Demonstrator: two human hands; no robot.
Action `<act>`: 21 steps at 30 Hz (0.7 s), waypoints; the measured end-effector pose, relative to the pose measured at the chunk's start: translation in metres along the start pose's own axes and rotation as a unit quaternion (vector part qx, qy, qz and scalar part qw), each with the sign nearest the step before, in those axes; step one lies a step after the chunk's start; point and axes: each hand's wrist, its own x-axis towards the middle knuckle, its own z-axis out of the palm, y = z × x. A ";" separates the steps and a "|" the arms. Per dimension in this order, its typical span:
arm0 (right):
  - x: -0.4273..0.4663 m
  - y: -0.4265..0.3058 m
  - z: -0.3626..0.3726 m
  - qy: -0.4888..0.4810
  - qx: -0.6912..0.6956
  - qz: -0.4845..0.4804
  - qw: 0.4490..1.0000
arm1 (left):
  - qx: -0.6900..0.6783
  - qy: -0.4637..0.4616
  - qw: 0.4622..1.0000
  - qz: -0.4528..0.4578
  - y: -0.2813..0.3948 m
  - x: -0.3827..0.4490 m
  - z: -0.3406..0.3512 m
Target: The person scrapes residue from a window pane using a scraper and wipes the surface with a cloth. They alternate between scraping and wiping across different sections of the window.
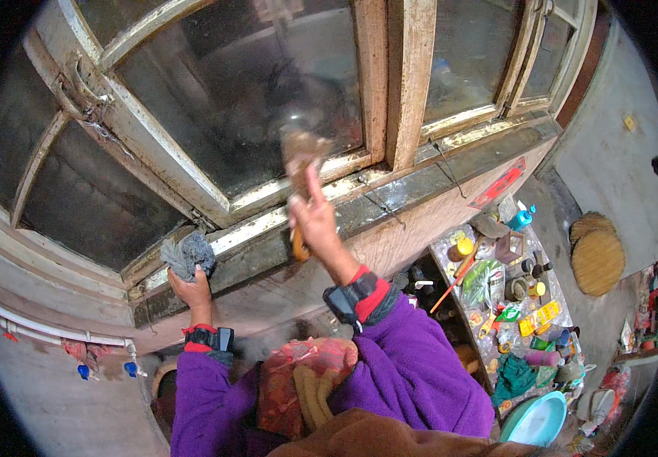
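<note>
My left hand point(192, 287) grips a crumpled grey cloth point(189, 256) at the lower left corner of the window frame, just above the dark sill. My right hand point(316, 221) is closed around a brush-like tool with an orange handle point(300, 244); its broad brown head point(304, 147) is blurred and overlaps the lower part of the large window pane point(243, 97). Whether the head touches the glass I cannot tell. The wooden window frame point(163, 148) has worn, peeling white paint.
A dark window sill point(363, 211) runs below the frame, with metal hooks on it. At the right stands a cluttered table point(477, 337) with bottles and bags, beside a turquoise basin point(534, 420). White pipes with blue taps point(130, 368) are at the left.
</note>
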 end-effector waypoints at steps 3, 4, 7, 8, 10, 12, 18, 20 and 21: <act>-0.001 -0.003 -0.001 0.009 -0.037 -0.008 0.999 | -0.004 -0.029 0.999 -0.022 0.003 0.001 -0.002; 0.000 -0.002 -0.001 0.059 0.014 -0.049 0.997 | 0.000 -0.028 0.999 -0.030 0.004 0.001 -0.003; 0.002 -0.001 -0.009 0.065 0.032 -0.106 0.992 | -0.007 -0.023 0.999 -0.031 0.007 0.002 -0.005; 0.004 -0.001 -0.012 0.039 -0.012 -0.057 0.998 | -0.006 -0.030 0.999 -0.034 0.008 0.002 -0.006; 0.004 0.001 -0.015 -0.037 -0.001 0.020 0.999 | -0.018 -0.031 0.999 -0.025 0.010 0.003 -0.008; 0.002 0.002 -0.016 0.008 -0.006 -0.032 0.999 | -0.020 -0.037 0.999 -0.025 0.012 0.003 -0.008; -0.004 -0.001 -0.002 0.030 -0.034 -0.038 0.998 | -0.005 -0.016 1.000 -0.015 0.012 0.003 -0.008; -0.003 -0.005 0.000 0.009 -0.036 -0.050 0.998 | -0.004 -0.020 1.000 -0.021 0.011 0.003 -0.007; -0.005 -0.006 0.000 0.014 -0.050 0.006 0.999 | -0.008 -0.021 1.000 -0.014 0.010 0.004 -0.007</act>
